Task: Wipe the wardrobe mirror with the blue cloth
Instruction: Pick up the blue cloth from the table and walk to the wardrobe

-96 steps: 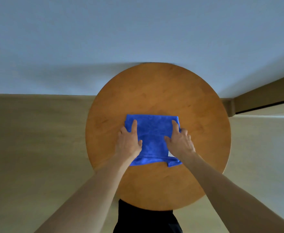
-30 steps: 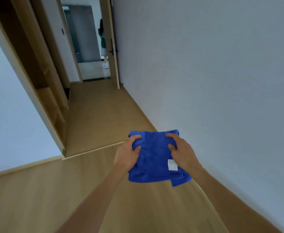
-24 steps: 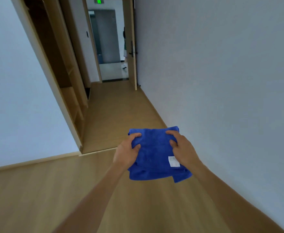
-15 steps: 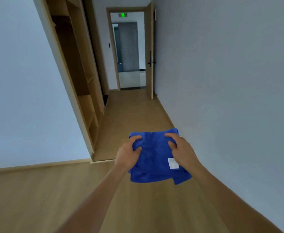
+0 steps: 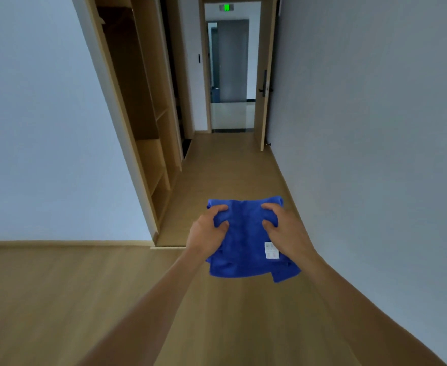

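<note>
Blue cloth (image 5: 246, 241), folded into a thick pad, is held up in the air in front of the person, over the wooden floor (image 5: 85, 299) and touching nothing but the hands. Both hands grip it. The left hand (image 5: 208, 233) is clamped on the cloth's left side, its fingers curled over the far corner and its thumb pressed into the top face. The right hand (image 5: 285, 232) holds the right side the same way, fingers hooked over the far edge and thumb dug into the fabric. A small white label (image 5: 271, 250) sits on the cloth's upper face just beside the right wrist (its print is too blurred to read). The near edge of the cloth hangs loose below the hands, and one corner droops lower on the right.

Both bare forearms reach in from the bottom of the view. A narrow corridor runs ahead, with a plain pale wall (image 5: 375, 128) close on the right. Wooden shelving (image 5: 143, 114) is built in along the corridor's left side, its compartments open and dark towards the top. At the far end a doorway (image 5: 230, 70) stands open, its door (image 5: 266, 83) swung back by the right wall and carrying a dark handle (image 5: 262, 89). A lit green sign (image 5: 226, 7) hangs above the opening.
</note>
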Action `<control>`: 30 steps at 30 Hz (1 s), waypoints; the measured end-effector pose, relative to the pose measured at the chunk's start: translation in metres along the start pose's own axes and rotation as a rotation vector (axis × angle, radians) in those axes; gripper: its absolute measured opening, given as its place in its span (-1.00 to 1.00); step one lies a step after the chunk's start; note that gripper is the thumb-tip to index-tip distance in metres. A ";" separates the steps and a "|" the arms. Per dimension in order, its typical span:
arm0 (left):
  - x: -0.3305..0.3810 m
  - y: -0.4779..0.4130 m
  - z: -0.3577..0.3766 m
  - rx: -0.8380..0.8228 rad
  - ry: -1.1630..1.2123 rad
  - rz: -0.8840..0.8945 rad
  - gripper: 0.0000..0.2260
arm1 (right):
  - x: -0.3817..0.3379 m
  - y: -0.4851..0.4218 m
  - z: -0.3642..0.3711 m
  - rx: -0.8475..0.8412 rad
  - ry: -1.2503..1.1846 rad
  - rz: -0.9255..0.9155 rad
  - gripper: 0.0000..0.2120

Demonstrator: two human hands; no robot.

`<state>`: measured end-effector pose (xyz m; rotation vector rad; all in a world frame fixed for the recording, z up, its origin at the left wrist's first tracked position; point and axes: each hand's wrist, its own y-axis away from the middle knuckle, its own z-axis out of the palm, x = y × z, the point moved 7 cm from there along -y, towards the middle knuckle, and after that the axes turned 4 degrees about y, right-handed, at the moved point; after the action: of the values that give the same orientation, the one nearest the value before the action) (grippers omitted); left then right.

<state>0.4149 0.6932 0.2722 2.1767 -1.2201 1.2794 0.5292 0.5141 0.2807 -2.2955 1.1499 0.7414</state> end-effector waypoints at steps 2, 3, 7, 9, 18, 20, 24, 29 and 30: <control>-0.005 -0.018 0.003 -0.004 -0.005 -0.005 -0.67 | -0.001 -0.018 0.007 -0.005 0.010 -0.001 -0.64; -0.009 -0.029 0.004 -0.003 -0.002 -0.008 -0.67 | -0.002 -0.028 0.011 -0.010 0.013 -0.001 -0.64; -0.031 -0.073 0.005 0.001 0.027 -0.035 -0.66 | -0.003 -0.073 0.030 -0.040 0.026 0.003 -0.64; -0.043 -0.100 0.002 0.009 0.033 -0.040 -0.66 | -0.007 -0.101 0.042 -0.060 0.027 0.009 -0.64; -0.085 -0.231 -0.040 0.031 0.046 -0.049 -0.66 | -0.040 -0.233 0.090 -0.083 0.013 0.021 -0.64; -0.092 -0.253 -0.049 0.045 0.049 -0.050 -0.67 | -0.044 -0.255 0.098 -0.095 0.016 0.032 -0.64; -0.105 -0.290 -0.059 0.049 0.044 -0.054 -0.68 | -0.050 -0.296 0.117 -0.121 0.007 0.025 -0.64; -0.121 -0.341 -0.060 0.070 0.040 -0.071 -0.69 | -0.042 -0.356 0.142 -0.136 -0.069 0.026 -0.63; -0.123 -0.352 -0.057 0.072 0.040 -0.074 -0.69 | -0.038 -0.369 0.145 -0.135 -0.078 0.020 -0.63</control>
<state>0.6400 0.9949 0.2464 2.2136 -1.0834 1.3491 0.7776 0.8248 0.2568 -2.3444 1.1201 0.9346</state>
